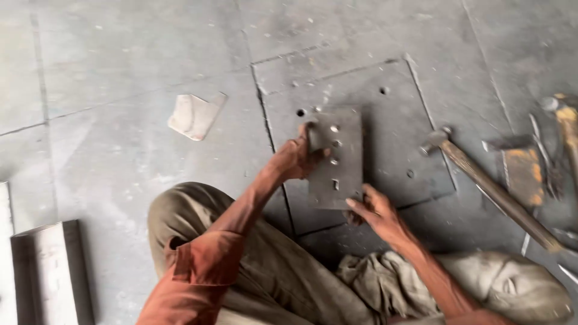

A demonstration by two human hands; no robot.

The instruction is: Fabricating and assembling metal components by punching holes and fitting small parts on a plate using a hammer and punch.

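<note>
On the big drilled floor plate [397,144], left half, I see the small steel plate [336,157] lying flat, long axis running away from me. My left hand [296,157] has fingers clamped on its far-left edge; my right hand [374,212], fingers together, touches its near-right corner. A hammer [487,186] lies right of the floor plate.

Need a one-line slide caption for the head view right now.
Left hand and right hand grip a small drilled metal plate over a larger plate on the floor, hammer alongside.
</note>
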